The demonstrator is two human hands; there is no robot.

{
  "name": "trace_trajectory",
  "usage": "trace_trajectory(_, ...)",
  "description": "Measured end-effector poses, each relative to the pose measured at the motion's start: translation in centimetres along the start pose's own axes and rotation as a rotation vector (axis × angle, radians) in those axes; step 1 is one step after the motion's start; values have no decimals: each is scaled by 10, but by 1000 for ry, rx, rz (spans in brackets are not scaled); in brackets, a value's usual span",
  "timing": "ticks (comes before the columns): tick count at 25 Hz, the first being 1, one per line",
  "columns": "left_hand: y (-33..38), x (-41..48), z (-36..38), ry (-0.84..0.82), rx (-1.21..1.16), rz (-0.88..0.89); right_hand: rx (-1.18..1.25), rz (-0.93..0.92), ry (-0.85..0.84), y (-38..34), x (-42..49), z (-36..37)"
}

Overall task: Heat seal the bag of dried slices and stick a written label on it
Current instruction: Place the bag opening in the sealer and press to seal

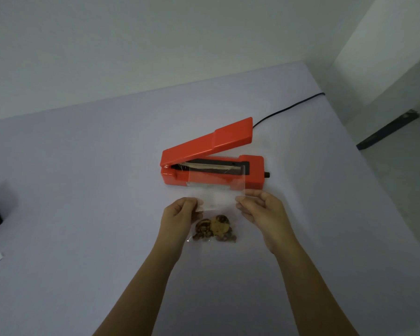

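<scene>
Left hand [180, 214] and right hand [262, 209] pinch the clear bag's [216, 187] sides; slack could wrinkle its mouth over the heat sealer [211, 144].

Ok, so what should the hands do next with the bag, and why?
Probably the right hand should let go and press the sealer's raised orange arm down, while the left hand holds the clear bag. The bag's open top already lies across the sealing strip, and the dried slices sit well back from it.
</scene>
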State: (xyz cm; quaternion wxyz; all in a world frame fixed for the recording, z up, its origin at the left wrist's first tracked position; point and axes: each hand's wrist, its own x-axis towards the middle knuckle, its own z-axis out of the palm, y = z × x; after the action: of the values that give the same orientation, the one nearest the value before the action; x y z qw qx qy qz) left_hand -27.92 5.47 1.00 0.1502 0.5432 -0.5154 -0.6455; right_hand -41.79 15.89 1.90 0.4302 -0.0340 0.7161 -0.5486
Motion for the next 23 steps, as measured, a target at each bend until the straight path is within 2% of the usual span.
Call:
trace_trajectory(8,6,1,1,67,-52,-18,-10,-62,-28,0,5,-3)
trace_trajectory(15,3,4,-3,141,-62,-32,-42,-123,24,3,5,8)
trace_trajectory(23,2,5,-2,152,-82,-29,-30,-117,55,8,4,11)
